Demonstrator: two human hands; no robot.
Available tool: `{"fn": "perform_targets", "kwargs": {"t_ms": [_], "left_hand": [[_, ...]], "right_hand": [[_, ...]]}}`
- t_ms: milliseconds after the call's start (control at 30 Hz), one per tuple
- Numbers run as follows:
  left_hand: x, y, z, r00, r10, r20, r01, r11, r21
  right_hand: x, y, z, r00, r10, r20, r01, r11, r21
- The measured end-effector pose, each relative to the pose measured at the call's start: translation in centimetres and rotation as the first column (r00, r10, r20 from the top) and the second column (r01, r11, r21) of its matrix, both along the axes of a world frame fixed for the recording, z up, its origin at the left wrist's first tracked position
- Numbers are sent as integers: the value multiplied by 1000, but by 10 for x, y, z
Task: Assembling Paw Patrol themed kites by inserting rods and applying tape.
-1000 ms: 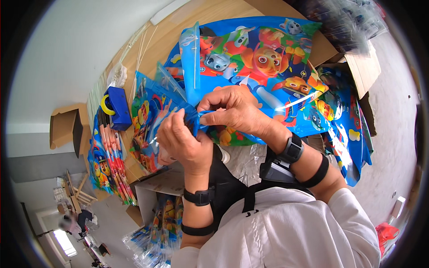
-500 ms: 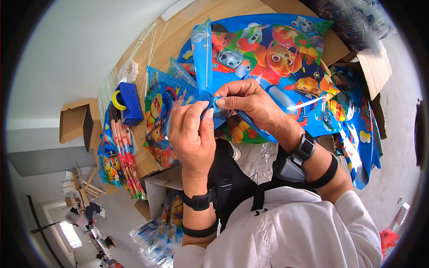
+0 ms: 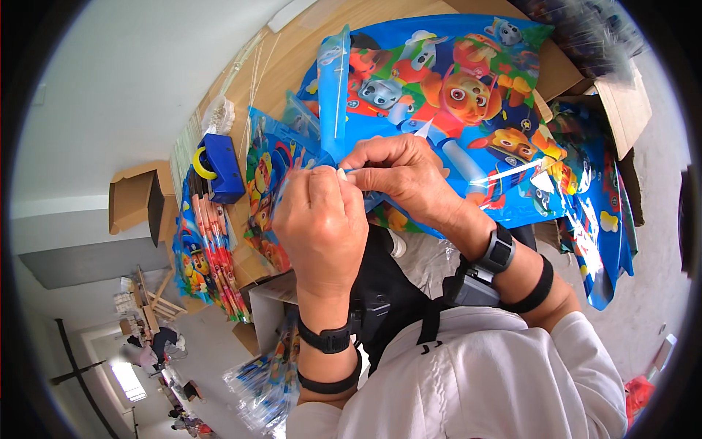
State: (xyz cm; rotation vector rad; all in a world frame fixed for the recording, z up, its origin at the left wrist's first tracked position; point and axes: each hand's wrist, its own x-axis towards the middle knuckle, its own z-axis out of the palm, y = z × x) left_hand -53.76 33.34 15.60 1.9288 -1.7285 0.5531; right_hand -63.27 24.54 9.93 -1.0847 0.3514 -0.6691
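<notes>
A large blue plastic sheet (image 3: 468,95) printed with cartoon puppies lies over the table in front of me. Both hands meet at a gathered part of its near left edge. My right hand (image 3: 409,175) pinches the blue plastic between thumb and forefinger. Close against it, my left hand (image 3: 322,223) is closed with its back up, fingers curled at the same bunched spot. The small piece between the fingertips is mostly hidden. A narrow folded strip of blue film (image 3: 333,88) stands up just beyond my hands.
Left of my hands lie more printed plastic pieces (image 3: 262,172) and a blue tape dispenser (image 3: 223,168) with a yellow ring. Rolled printed pieces (image 3: 212,234) hang at the table's left edge. Cardboard boxes (image 3: 135,201) stand at left and right (image 3: 621,110). Clear-wrapped packs (image 3: 267,380) lie below.
My left hand has rolled over, its fingers curling in and its back turning up, and it has come nearer my right hand. The whole view has shifted slightly.
</notes>
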Motion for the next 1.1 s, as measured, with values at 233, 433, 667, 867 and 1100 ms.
{"fn": "perform_targets", "kwargs": {"t_ms": [233,433,667,867,1100], "left_hand": [[-3,-1,-6,994,55,95,-48,996,-70],[-2,-4,-9,990,83,113,-67,989,-134],[2,5,15,999,-26,-41,21,993,-119],[4,19,7,985,154,-76,-155,988,-9],[34,24,-44,964,250,-91,-260,957,-127]], "right_hand": [[4,3,-5,990,23,136,-34,996,78],[7,1,-5,987,71,143,-93,984,153],[10,-11,11,939,169,299,-215,968,127],[8,-22,30,953,129,275,-139,990,16],[4,-20,26,962,32,269,-52,996,67]]}}
